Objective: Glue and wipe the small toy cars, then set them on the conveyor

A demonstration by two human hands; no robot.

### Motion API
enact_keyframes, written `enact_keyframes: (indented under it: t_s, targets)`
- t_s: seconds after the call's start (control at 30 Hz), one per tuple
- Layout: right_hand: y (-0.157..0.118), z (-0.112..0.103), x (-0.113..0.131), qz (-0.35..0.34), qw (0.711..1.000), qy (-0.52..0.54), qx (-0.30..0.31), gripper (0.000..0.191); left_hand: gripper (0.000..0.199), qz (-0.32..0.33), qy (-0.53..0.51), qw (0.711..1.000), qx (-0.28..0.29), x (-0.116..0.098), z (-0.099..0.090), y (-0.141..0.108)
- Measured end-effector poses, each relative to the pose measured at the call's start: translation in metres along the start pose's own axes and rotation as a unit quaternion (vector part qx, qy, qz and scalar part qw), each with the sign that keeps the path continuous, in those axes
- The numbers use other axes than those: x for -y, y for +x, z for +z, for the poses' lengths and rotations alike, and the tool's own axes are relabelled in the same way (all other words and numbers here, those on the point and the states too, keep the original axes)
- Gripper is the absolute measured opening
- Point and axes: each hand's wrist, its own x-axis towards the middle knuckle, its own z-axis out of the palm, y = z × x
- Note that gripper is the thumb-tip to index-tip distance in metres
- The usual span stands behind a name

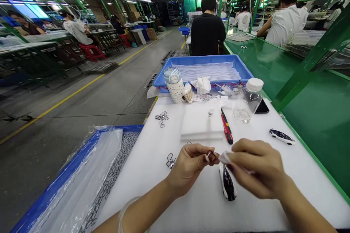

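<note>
My left hand (188, 169) pinches a small dark ring-like part (212, 156) between thumb and fingertips, above the white work surface. Close on its right, my right hand (258, 167) holds a white cloth or tissue (225, 157) up to that part. Below the hands lies a black and white toy car (227, 184), its upper end near my right fingers. A second toy car (281, 136) rests by the right edge. Thin dark rings (170, 161) lie just left of my left hand, and more rings (162, 116) sit farther back.
A red and black cutter (226, 127) lies beside a white foam block (202, 125). Behind stand a dotted cup (175, 89), cotton swabs (188, 93), a clear bottle (247, 103) and a blue tray (203, 58). A lined blue bin (109, 129) is at left; people sit farther off.
</note>
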Motion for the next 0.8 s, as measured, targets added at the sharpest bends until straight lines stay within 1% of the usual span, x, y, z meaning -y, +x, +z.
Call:
enact_keyframes:
  t_s: [0.03,0.07,0.1,0.13,0.17,0.23,0.27,0.3,0.33,0.37,0.4,0.43,0.5,0.53,0.57,0.6,0.63,0.73,0.8]
  targets:
    - [-0.001,-0.010,-0.003,0.035,0.999,0.016,0.017,0.017,0.027,-0.001,-0.010,1.000,0.010,0.000,0.000,0.000]
    - [-0.003,-0.020,-0.006,0.078,0.996,0.026,0.047,0.017,0.025,-0.003,-0.019,1.000,0.022,-0.001,0.000,0.000]
    - [-0.006,-0.027,-0.009,0.126,0.987,0.027,0.097,0.017,0.023,-0.004,-0.025,0.999,0.033,-0.002,0.000,0.000]
    - [-0.008,-0.032,-0.013,0.175,0.970,0.022,0.167,0.021,0.022,-0.005,-0.024,0.999,0.037,-0.003,0.000,0.000]
    - [-0.012,-0.033,-0.016,0.220,0.944,0.007,0.247,0.028,0.023,-0.005,-0.021,0.999,0.039,-0.005,0.000,0.000]
    - [-0.020,-0.028,-0.021,0.283,0.875,-0.036,0.392,0.045,0.026,0.000,-0.006,1.000,0.029,-0.008,-0.001,-0.001]
    - [-0.024,-0.022,-0.022,0.299,0.844,-0.058,0.441,0.050,0.026,0.010,0.014,1.000,0.019,-0.009,-0.002,-0.001]
    - [-0.027,-0.015,-0.023,0.306,0.823,-0.077,0.472,0.053,0.025,0.025,0.049,0.998,0.006,-0.010,-0.003,-0.002]
    - [-0.030,-0.008,-0.022,0.305,0.811,-0.091,0.490,0.053,0.021,0.047,0.101,0.994,-0.007,-0.011,-0.003,-0.002]
    - [-0.032,-0.001,-0.022,0.299,0.808,-0.098,0.499,0.053,0.016,0.077,0.172,0.982,-0.017,-0.012,-0.004,-0.003]
    - [-0.033,0.004,-0.021,0.291,0.809,-0.101,0.501,0.051,0.013,0.116,0.257,0.959,-0.023,-0.012,-0.004,-0.004]
    - [-0.033,0.007,-0.021,0.285,0.812,-0.102,0.499,0.047,0.012,0.162,0.347,0.923,-0.023,-0.012,-0.004,-0.004]
    - [-0.032,0.011,-0.021,0.284,0.817,-0.102,0.491,0.040,0.014,0.256,0.502,0.826,-0.009,-0.011,-0.004,-0.006]
    - [-0.031,0.012,-0.022,0.287,0.819,-0.103,0.486,0.037,0.014,0.292,0.552,0.781,0.004,-0.009,-0.004,-0.007]
    - [-0.030,0.012,-0.023,0.291,0.820,-0.105,0.481,0.034,0.013,0.313,0.585,0.748,0.018,-0.007,-0.003,-0.008]
    - [-0.029,0.011,-0.024,0.295,0.821,-0.107,0.477,0.033,0.013,0.320,0.604,0.729,0.032,-0.004,-0.003,-0.010]
    - [-0.029,0.010,-0.025,0.297,0.822,-0.108,0.474,0.032,0.012,0.318,0.616,0.720,0.044,0.000,-0.002,-0.011]
    - [-0.030,0.007,-0.030,0.297,0.826,-0.096,0.470,0.032,0.011,0.307,0.635,0.705,0.075,0.011,-0.003,-0.013]
    - [-0.031,0.004,-0.034,0.299,0.827,-0.070,0.471,0.033,0.011,0.317,0.646,0.689,0.091,0.018,-0.004,-0.013]
